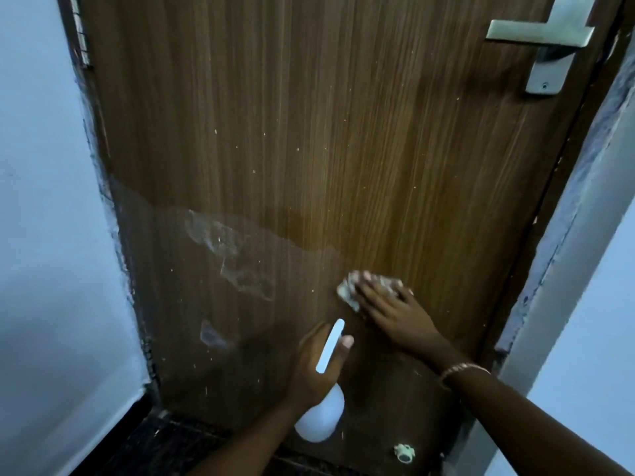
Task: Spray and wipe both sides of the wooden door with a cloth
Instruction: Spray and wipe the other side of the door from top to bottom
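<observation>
Narrow doorway between pale blue walls (41,201), dark floor (154,451) at the bottom, filled almost wholly by the brown wooden door (343,149), seen close and from above. Metal lever handle (543,32) at upper right, hinge (80,29) at upper left. Upper panel warm and clean-looking. Lower left part dulled by a greyish film (213,255) with whitish smears, bounded by a wavy line across the wood.

Step in hand, by the look of it: wiping the low part of this face. Flat on the door, the right grip (388,310), fingers straight and spread, pressing a crumpled pale cloth (347,290) to the wood just right of the film's edge. Cloth under the fingers, bunched out past the fingertips toward the upper left. Curled round the neck of a white spray bottle (319,420), the left grip (316,365), thumb by the trigger, held in front of the door below and left of the cloth, near it but apart.

To do it well: stroke with the grain in overlapping passes, press through the whole palm, and carry the cloth leftward into the dull patch and down to the bottom edge. Refold to a fresh side once soiled. Mist the smears lightly rather than soaking them. Keep the nozzle clear of the wiping arm.

Probably well short of done: this face unfinished, the other face unseen.
</observation>
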Demonstrator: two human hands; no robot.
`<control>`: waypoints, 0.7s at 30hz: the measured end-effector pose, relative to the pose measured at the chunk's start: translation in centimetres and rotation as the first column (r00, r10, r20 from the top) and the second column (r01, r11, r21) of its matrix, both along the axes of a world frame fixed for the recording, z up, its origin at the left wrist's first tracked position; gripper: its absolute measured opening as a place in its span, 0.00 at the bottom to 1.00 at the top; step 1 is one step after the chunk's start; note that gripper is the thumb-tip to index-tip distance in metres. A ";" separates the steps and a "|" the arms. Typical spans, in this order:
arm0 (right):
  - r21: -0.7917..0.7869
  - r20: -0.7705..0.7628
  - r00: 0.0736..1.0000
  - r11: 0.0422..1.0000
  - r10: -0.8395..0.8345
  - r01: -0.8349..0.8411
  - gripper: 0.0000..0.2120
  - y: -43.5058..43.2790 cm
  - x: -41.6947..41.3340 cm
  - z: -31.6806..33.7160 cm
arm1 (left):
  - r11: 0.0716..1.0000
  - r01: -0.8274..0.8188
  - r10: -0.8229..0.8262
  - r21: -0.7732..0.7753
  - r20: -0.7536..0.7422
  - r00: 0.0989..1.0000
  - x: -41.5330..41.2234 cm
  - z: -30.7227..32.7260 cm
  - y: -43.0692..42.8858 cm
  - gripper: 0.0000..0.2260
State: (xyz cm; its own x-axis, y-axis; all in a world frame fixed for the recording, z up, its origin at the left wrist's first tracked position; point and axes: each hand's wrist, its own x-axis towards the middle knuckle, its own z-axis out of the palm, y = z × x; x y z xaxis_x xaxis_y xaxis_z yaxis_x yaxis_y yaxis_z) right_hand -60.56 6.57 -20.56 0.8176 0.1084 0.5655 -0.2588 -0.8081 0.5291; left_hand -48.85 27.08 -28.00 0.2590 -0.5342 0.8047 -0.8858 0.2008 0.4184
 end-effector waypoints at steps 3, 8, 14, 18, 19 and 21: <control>-0.069 -0.048 0.995 0.994 -0.082 0.079 0.32 -1.4 -4.0 -2.5 | 0.997 -0.068 0.067 -0.022 -0.040 0.997 2.5 0.2 0.5 0.15; 0.290 0.343 0.913 0.949 -0.222 0.121 0.35 2.5 4.9 3.6 | 0.988 -0.069 0.057 -0.137 -0.094 0.994 6.1 1.7 1.5 0.12; -0.093 0.014 1.000 0.995 0.027 -0.025 0.28 3.7 9.3 -2.3 | 0.961 -0.109 0.116 -0.255 0.010 0.993 8.8 5.5 4.3 0.04; -0.006 0.058 0.997 0.998 -0.055 0.056 0.29 2.7 5.1 -0.5 | 0.949 -0.197 0.197 -0.246 -0.028 0.980 11.0 5.2 6.8 0.17; 0.048 0.152 0.985 0.996 -0.075 0.069 0.30 3.0 5.8 1.1 | 0.957 -0.192 0.174 -0.219 -0.098 0.980 11.4 5.3 7.2 0.21; 0.140 0.323 0.943 0.989 -0.085 0.041 0.31 4.7 10.0 4.4 | 0.975 -0.171 0.142 -0.144 -0.195 0.970 12.2 5.9 8.3 0.23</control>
